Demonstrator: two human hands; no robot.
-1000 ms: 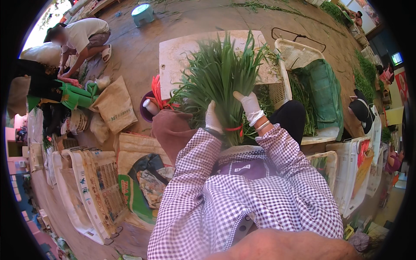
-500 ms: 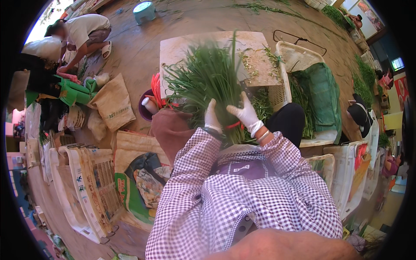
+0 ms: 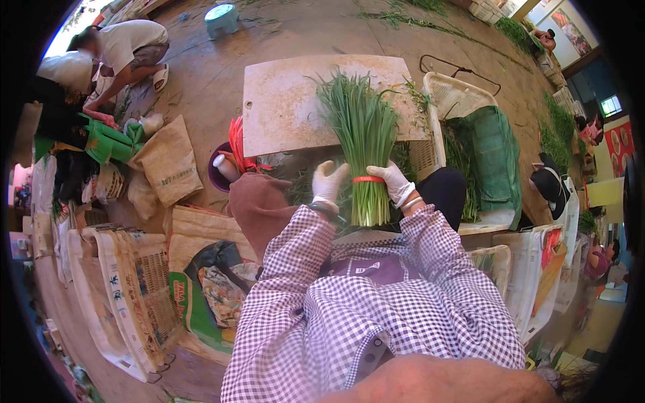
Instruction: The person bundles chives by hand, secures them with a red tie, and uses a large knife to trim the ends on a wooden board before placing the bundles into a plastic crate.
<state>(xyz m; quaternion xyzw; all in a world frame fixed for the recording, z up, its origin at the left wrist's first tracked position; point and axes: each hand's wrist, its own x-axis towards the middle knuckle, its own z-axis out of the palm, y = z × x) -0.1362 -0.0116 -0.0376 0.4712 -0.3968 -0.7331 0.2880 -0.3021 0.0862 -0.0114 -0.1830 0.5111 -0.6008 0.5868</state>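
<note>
A bundle of green chives (image 3: 359, 121) stands before me, its leaf tips lying over a pale board and its cut stems toward my lap. A red band (image 3: 368, 179) wraps it near the stem end. My right hand (image 3: 395, 183), in a white glove, grips the bundle's right side at the band. To the left of the stems, my gloved left hand (image 3: 328, 185) is held apart from the bundle, thumb and fingers separated and holding nothing. The board (image 3: 285, 111) carries leaf scraps on its right part.
Right of the board stands a cream plastic crate (image 3: 437, 127) with greens and a green sack (image 3: 496, 151). On the left are a purple bucket (image 3: 218, 176) with red ties (image 3: 236, 144) and a tan sack (image 3: 171, 161). Another person (image 3: 127, 57) bends over bags at far left.
The bundle has turned upright and come round so its red band and stem ends show. My left hand has let go and moved off its left side; my right hand still grips it.
</note>
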